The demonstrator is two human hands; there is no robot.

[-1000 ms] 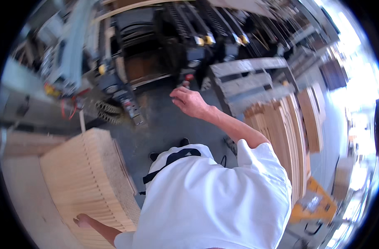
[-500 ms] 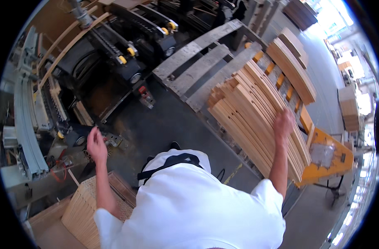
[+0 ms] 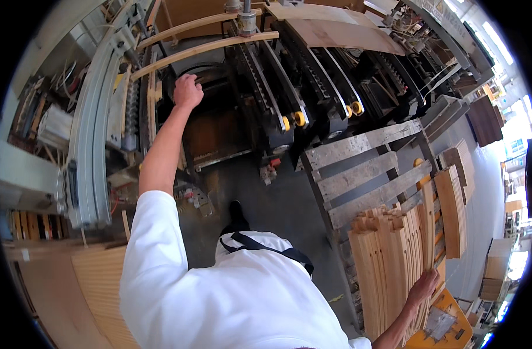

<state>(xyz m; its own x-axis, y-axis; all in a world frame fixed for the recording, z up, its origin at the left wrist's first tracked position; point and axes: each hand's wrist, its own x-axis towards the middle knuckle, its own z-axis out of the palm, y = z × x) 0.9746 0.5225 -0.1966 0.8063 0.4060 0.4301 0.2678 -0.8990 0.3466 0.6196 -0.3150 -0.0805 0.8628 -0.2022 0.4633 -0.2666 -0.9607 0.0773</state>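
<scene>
My left hand is stretched forward over the machine, its fingers loosely bent and apart, with nothing seen in them. Just beyond it, two curved wooden slats lie across the machine under a metal clamp cylinder. Down at the right, my right hand is closed around the lower part of a long wooden slat. That slat stands out above a stack of similar slats on a pallet. Part of its lower end is hidden by my hand.
Black machine rails with yellow rollers jut out ahead of me. The grey wooden pallet stands to the right, beside another slat stack. A yellow pallet jack is at lower right. Light wooden pieces lie at lower left.
My body has turned left toward the machine. The left hand has reached forward near the curved slats. My right hand has closed on a slat, which now stands out from the stack.
</scene>
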